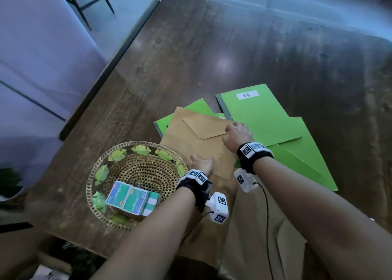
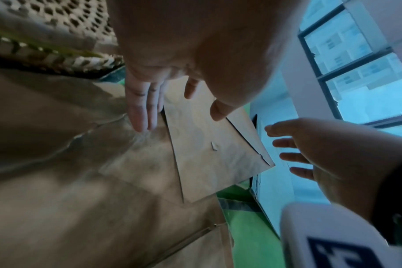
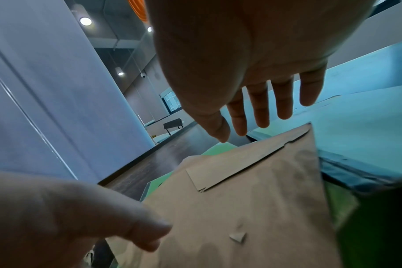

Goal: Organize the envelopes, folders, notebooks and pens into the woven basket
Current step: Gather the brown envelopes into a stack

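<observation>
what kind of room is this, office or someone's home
Probably an office or meeting room: a long dark wooden table holds green paper folders, one labelled, and a brown paper envelope; the right wrist view shows recessed ceiling lights and large windows.

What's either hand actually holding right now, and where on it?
Nothing is gripped. The left hand and the right hand are open with straight fingers over the brown envelope, at its near-left edge and flap side.
</observation>
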Available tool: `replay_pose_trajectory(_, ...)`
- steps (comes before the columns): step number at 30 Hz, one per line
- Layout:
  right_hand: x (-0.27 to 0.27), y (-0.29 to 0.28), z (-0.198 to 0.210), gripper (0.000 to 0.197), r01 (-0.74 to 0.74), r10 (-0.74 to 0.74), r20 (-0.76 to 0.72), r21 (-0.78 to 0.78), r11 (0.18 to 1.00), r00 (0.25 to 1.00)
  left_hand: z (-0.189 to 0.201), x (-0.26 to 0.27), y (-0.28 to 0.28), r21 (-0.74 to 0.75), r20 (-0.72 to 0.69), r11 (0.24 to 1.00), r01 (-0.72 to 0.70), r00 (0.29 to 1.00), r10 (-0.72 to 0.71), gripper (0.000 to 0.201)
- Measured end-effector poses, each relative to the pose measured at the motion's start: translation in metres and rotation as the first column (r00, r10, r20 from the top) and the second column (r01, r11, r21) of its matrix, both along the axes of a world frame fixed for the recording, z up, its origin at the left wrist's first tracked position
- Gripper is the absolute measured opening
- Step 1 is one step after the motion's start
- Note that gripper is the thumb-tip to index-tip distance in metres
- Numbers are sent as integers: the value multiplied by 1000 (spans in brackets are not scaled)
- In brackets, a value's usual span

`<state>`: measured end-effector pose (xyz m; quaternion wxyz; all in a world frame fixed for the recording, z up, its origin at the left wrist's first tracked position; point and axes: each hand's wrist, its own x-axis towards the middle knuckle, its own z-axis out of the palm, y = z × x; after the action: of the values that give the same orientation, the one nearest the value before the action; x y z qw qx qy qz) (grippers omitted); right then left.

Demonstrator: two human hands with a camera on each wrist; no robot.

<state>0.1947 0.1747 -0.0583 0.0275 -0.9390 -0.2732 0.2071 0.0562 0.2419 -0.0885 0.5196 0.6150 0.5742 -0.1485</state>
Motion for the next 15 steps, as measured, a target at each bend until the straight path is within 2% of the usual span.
replay_pose_trajectory(6, 26, 39, -26, 63, -59, 55, -44, -89, 994, 998, -22, 13, 5, -20, -24, 990, -142, 990, 141, 55)
replay_pose_trajectory(9, 39, 44, -36, 68, -41, 34, -63, -128, 991, 997, -45, 21, 6, 4, -16, 983, -186, 982, 186, 55)
replay_pose_trajectory(11, 45, 44, -44, 69, -49, 44, -34, -137, 989, 998, -47, 27, 7, 19, -21, 972, -233, 972, 233, 51)
replay_pose_trajectory(15, 54, 42, -55, 79, -65, 62, -24, -165, 984, 998, -45, 37, 6, 59, -42, 949, -311, 949, 314, 65)
